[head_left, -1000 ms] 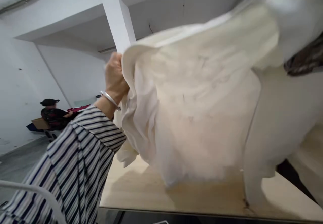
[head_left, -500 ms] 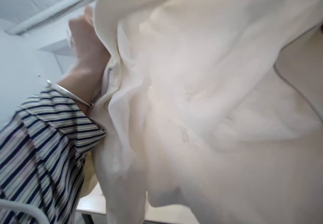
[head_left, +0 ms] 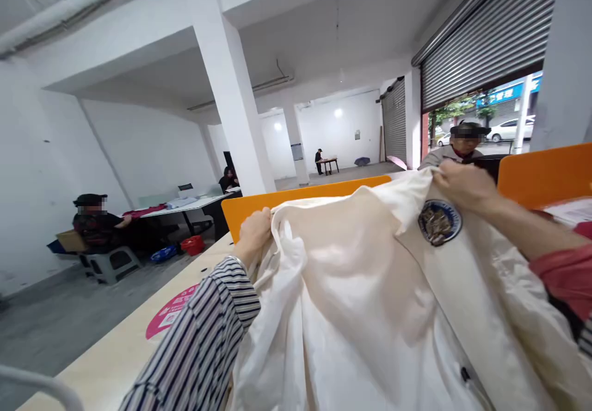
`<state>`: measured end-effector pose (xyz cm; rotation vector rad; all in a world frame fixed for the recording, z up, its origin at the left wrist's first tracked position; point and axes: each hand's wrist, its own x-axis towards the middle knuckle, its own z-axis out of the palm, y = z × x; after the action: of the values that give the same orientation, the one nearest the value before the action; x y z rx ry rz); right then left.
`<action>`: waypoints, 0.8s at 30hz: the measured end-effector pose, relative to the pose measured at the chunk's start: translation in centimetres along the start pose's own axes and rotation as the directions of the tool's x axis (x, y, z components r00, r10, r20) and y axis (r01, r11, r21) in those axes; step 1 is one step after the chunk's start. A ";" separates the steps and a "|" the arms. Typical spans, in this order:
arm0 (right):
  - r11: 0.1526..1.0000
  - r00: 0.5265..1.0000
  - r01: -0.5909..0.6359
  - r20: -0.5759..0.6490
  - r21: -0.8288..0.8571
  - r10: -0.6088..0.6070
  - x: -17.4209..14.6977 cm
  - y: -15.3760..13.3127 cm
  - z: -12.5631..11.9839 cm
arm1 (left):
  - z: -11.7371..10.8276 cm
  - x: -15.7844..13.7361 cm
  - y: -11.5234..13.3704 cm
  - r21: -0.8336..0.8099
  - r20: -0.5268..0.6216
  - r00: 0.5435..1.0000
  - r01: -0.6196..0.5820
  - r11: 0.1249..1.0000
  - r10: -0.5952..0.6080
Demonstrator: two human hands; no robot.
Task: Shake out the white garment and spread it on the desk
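A cream-white cotton jacket [head_left: 370,312] with a round embroidered badge [head_left: 439,221] is held up by both hands above a pale wooden table [head_left: 115,361], toward its far edge. The left hand [head_left: 254,233] is closed into a fist on the garment's upper left edge; a striped navy-and-white sleeve [head_left: 203,343] covers that forearm. The right hand [head_left: 462,186] is pinched shut on the fabric just above the badge. A dark button [head_left: 464,374] is seen lower on the jacket's front. A pink round sticker [head_left: 169,313] lies on the table near its left edge. An orange partition panel [head_left: 296,198] stands along the far edge, directly behind the jacket. A seated person [head_left: 99,223] is noted at the far left of the room, well apart from the table.
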<state>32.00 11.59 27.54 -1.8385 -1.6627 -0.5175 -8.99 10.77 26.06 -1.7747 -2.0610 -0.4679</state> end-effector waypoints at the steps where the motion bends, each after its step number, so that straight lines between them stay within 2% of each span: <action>1: 1.000 0.999 0.022 0.044 0.005 -0.022 0.1 -0.1 2.2 | 2.0 0.5 0.2 -0.007 0.013 1.000 0.005 1.000 -0.005; 3: 0.999 0.992 0.045 0.116 0.017 -0.047 0.4 0.0 6.3 | 5.3 1.3 0.6 -0.027 0.027 0.999 0.026 0.999 -0.025; 6: 1.000 0.987 -0.025 0.162 0.018 0.022 0.4 0.9 11.5 | 9.4 2.0 1.5 -0.060 0.041 0.999 0.037 0.997 -0.035; 9: 0.997 0.982 -0.074 0.178 0.023 0.068 -0.9 1.8 16.3 | 13.3 1.8 2.4 -0.100 0.079 0.996 -0.034 0.994 0.042; 12: 0.994 0.988 0.100 0.113 0.053 -0.106 -3.8 2.3 20.6 | 16.7 0.7 3.3 -0.132 0.123 0.980 -0.143 0.981 0.159; 14: 0.953 0.947 0.288 0.119 0.096 -0.298 -6.3 2.6 23.1 | 18.5 -0.6 3.8 -0.155 0.157 0.950 -0.245 0.957 0.269; 16: 0.907 0.886 0.391 0.205 0.156 -0.417 -8.8 2.9 25.2 | 19.7 -2.0 4.2 -0.183 0.221 0.884 -0.378 0.908 0.413; 17: 0.905 0.867 0.389 0.264 0.172 -0.423 -9.8 3.1 26.2 | 20.1 -2.7 4.2 -0.199 0.264 0.842 -0.430 0.881 0.470; 19: 0.938 0.861 0.310 0.373 0.152 -0.345 -11.4 3.6 27.8 | 20.5 -3.7 4.1 -0.222 0.355 0.777 -0.470 0.854 0.520; 21: 0.969 0.863 0.225 0.440 0.104 -0.247 -12.2 4.0 28.8 | 20.6 -4.3 3.8 -0.233 0.415 0.758 -0.446 0.864 0.503; 24: 0.978 0.850 0.195 0.484 0.074 -0.207 -12.4 4.2 29.5 | 19.9 -4.5 3.0 -0.242 0.434 0.768 -0.404 0.882 0.471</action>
<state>31.33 21.59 -3.15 -1.8923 -2.2028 -0.1081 -6.80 17.01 6.51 -2.5801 -1.8194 -0.0150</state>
